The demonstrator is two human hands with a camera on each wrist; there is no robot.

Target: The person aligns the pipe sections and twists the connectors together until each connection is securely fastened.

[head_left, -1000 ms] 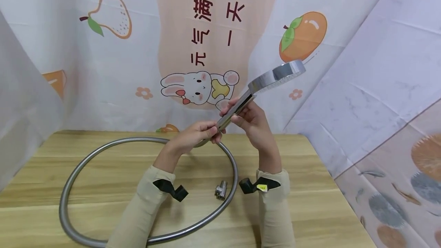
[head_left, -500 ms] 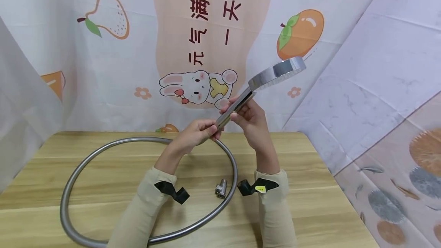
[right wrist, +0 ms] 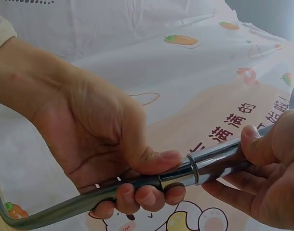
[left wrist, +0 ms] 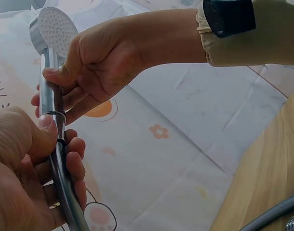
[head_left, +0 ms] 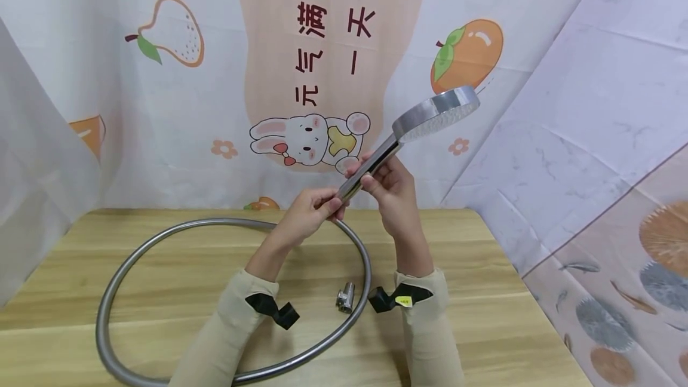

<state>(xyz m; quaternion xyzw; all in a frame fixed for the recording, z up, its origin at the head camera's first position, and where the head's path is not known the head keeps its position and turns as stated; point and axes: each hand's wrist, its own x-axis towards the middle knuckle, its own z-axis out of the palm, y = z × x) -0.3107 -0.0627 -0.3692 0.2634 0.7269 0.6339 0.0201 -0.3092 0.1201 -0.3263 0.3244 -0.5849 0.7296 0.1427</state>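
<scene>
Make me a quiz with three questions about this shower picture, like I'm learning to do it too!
1. True or false: the small metal fitting lies inside the loop of the hose.
2. What does the right hand hold? (A) the hose, (B) the shower head by its handle, (C) the small metal fitting.
3. Fill in: the left hand grips the end of the ____, just below the handle.

Key: 1 true; 2 B; 3 hose.
</scene>
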